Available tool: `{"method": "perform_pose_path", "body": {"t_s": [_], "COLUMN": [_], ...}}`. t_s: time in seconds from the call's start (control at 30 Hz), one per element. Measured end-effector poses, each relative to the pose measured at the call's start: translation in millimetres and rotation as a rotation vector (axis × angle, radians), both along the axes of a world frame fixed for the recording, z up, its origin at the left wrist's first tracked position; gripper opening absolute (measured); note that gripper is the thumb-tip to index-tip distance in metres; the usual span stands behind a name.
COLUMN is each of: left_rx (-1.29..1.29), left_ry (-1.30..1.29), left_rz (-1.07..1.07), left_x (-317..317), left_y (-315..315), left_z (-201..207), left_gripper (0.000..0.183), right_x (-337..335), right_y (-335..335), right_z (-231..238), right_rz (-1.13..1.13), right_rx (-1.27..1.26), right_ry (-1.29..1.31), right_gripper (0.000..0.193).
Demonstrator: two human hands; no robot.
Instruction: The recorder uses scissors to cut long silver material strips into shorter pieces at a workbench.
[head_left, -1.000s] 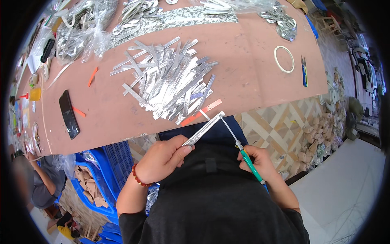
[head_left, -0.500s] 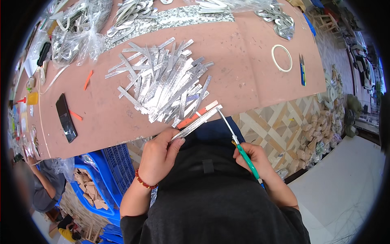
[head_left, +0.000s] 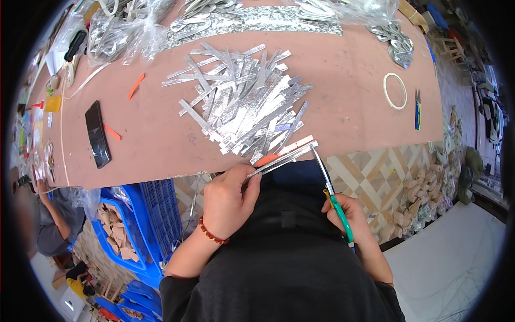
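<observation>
So I'm watching the left hand [head_left: 229, 197] pinching a silver strip [head_left: 284, 159] while the right hand [head_left: 355, 212] is gripping green-handled scissors [head_left: 340, 212], tips sitting right at the strip's far end.

- One left hand [head_left: 228, 197], one right hand [head_left: 358, 214]
- One beaded bracelet [head_left: 211, 234]
- One pair of green-handled scissors [head_left: 342, 216]
- One pair of blue-handled snips [head_left: 417, 115]
- Three orange strips [head_left: 136, 86]
- Dozens of silver strips [head_left: 249, 107], piled too thickly for an exact count
- Held strips [head_left: 287, 160] in the left hand, number unclear
- One black phone [head_left: 97, 134]
- One cream ring [head_left: 384, 87]
- One yellow container [head_left: 52, 104]
- One table [head_left: 343, 96]
</observation>
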State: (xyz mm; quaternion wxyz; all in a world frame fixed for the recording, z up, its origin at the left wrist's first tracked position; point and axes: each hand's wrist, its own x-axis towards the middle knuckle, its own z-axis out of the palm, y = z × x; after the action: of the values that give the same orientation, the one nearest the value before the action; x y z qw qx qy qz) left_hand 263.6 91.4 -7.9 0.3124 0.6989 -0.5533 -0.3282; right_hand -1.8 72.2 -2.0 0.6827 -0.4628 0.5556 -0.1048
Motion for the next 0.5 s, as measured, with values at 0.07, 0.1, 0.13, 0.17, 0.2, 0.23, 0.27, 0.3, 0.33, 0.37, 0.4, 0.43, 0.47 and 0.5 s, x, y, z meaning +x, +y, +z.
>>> {"method": "perform_pose_path", "body": {"t_s": [0.07, 0.1, 0.13, 0.17, 0.2, 0.23, 0.27, 0.3, 0.33, 0.37, 0.4, 0.43, 0.47, 0.5], "left_rx": [-0.016, -0.032, -0.032, -0.051, -0.069, -0.070, -0.112, -0.153, -0.156, -0.082, -0.008, -0.012, -0.012, -0.014], "left_ry": [-0.008, -0.014, -0.015, -0.027, -0.038, -0.041, -0.022, -0.003, -0.005, 0.178, 0.361, 0.357, 0.675, 0.993], "left_rz": [0.006, 0.008, 0.009, -0.002, -0.014, -0.011, -0.006, 0.000, 0.003, 0.005, 0.007, 0.008, 0.122, 0.237], "left_x": [0, -1, 0, 0, 1, 1, 1, 1, 2, 3, 4, 5, 7, 9], "left_y": [1, 2, 2, 2, 2, 3, 4, 5, 5, 6, 6, 5, 2, 0], "left_z": [-3, -5, -5, -6, -7, -10, -13, -15, -11, -3, 2, 6, 9, 10], "left_gripper": [0.006, 0.006, 0.006, 0.006, 0.006, 0.006, 0.006, 0.007, 0.007, 0.006, 0.006, 0.006, 0.007, 0.008], "right_x": [2, 2, 2, 2, 2, 1, 1, 1, -3, -8, -10, -7, 0, 8], "right_y": [-1, -1, -1, -1, -1, 0, 0, 0, -1, -2, -4, -8, -16, -24], "right_z": [1, 2, 1, 0, 0, 0, 0, 1, 2, 4, 7, 13, 20, 26], "right_rz": [0.004, 0.003, 0.005, 0.009, 0.013, 0.016, 0.001, -0.013, -0.011, 0.082, 0.175, 0.176, 0.267, 0.359], "right_rx": [-0.001, -0.001, -0.002, -0.011, -0.020, -0.022, 0.016, 0.053, 0.049, -0.058, -0.166, -0.170, -0.262, -0.353], "right_ry": [-0.003, -0.005, -0.005, -0.005, -0.004, -0.007, -0.003, 0.000, -0.001, -0.001, -0.001, -0.004, -0.047, -0.090], "right_gripper": [0.011, 0.011, 0.011, 0.010, 0.010, 0.010, 0.012, 0.014, 0.014, 0.022, 0.030, 0.030, 0.039, 0.048]}}
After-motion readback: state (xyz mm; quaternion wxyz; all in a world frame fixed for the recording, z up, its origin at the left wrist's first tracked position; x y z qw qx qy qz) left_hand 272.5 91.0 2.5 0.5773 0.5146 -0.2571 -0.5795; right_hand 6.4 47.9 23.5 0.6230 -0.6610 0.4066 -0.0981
